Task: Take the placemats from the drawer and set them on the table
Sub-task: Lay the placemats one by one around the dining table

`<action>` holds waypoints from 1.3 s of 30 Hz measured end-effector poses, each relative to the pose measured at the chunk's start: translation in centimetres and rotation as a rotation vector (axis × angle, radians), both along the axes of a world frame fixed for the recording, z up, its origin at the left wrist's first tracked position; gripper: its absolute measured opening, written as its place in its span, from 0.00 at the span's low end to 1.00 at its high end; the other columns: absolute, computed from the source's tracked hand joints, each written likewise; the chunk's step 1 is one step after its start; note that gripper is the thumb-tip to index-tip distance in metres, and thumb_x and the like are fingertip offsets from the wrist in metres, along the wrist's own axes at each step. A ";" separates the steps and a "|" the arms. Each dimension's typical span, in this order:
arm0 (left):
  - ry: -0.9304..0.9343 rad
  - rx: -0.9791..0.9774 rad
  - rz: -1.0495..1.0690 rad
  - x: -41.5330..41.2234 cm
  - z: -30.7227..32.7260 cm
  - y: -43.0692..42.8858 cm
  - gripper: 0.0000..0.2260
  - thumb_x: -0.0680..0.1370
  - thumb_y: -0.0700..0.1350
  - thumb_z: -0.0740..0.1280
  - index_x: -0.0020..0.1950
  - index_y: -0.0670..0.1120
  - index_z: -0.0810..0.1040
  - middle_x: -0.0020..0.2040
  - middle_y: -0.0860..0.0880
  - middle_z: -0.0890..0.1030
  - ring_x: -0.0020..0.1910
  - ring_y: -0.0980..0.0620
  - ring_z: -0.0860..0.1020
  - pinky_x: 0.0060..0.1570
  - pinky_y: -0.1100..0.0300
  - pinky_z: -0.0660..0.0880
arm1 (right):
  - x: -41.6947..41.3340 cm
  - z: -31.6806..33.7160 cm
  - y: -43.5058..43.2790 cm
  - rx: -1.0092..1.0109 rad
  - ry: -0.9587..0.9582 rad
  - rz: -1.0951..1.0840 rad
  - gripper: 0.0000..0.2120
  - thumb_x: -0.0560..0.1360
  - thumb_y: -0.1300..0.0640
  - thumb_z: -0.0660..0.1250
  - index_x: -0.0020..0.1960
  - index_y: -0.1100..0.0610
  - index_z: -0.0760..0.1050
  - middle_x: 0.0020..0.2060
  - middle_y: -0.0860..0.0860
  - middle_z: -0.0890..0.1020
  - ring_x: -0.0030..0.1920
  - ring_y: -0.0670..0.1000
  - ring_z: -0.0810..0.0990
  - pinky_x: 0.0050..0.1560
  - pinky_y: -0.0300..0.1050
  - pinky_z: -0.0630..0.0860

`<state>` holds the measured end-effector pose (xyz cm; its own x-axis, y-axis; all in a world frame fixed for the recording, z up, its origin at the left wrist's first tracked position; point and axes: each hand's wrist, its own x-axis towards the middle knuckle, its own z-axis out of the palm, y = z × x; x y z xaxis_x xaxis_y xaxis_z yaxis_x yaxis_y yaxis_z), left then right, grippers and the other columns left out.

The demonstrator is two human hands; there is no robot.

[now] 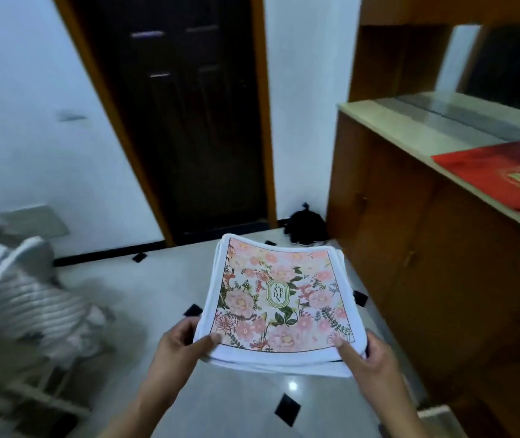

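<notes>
The placemats (280, 298) are a thin stack with a pink flower print on top (the word GARDEN sits in a small oval at its middle). They are held up in the air over the floor (157, 295), out of any drawer and not yet on a table.

Both hands are clamped on the near edge. The left hand (179, 346) pinches the near left corner with its thumb on top, and the right hand (369, 358) does the same at the near right corner. The stack reaches away from the hands toward the far side, with its slightly longer side running near to far and its far edge drooping a little. Neither hand is nearer; they share the load evenly.

To the right stands a wooden cabinet (410, 248) whose pale tabletop (410, 128) carries a red cloth (505, 175). I cannot tell if this is the surface meant, and no other table shows clearly. If it is, the stack would have to swing right and up.

A dark door (186, 121) is straight ahead with a black bag (306, 226) at its foot. A blurred chair (24, 295) is at near left.
</notes>
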<state>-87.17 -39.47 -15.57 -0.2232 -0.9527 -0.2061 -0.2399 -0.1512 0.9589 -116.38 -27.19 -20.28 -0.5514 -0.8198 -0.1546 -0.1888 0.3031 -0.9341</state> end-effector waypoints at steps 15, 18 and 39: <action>0.129 -0.130 0.952 34.5 1.2 1.3 0.06 0.74 0.42 0.71 0.51 0.46 0.79 0.44 0.43 0.85 0.38 0.46 0.81 0.41 0.48 0.77 | 36.8 5.7 -25.4 -0.170 0.033 0.871 0.04 0.71 0.52 0.75 0.41 0.52 0.82 0.34 0.53 0.84 0.36 0.55 0.82 0.38 0.51 0.79; 0.118 -0.141 1.136 39.4 0.9 3.1 0.06 0.76 0.41 0.70 0.52 0.43 0.78 0.45 0.40 0.85 0.38 0.43 0.80 0.40 0.49 0.78 | 44.9 5.2 -28.7 -0.202 -0.003 1.048 0.03 0.71 0.54 0.75 0.41 0.50 0.82 0.34 0.45 0.85 0.36 0.43 0.82 0.38 0.42 0.78; 0.025 -0.223 2.035 64.3 -2.8 31.0 0.05 0.77 0.43 0.67 0.50 0.53 0.79 0.46 0.44 0.83 0.43 0.47 0.80 0.47 0.48 0.76 | 93.7 4.0 -11.1 -0.206 -0.004 1.903 0.05 0.71 0.53 0.75 0.40 0.51 0.81 0.33 0.46 0.84 0.34 0.47 0.81 0.38 0.49 0.78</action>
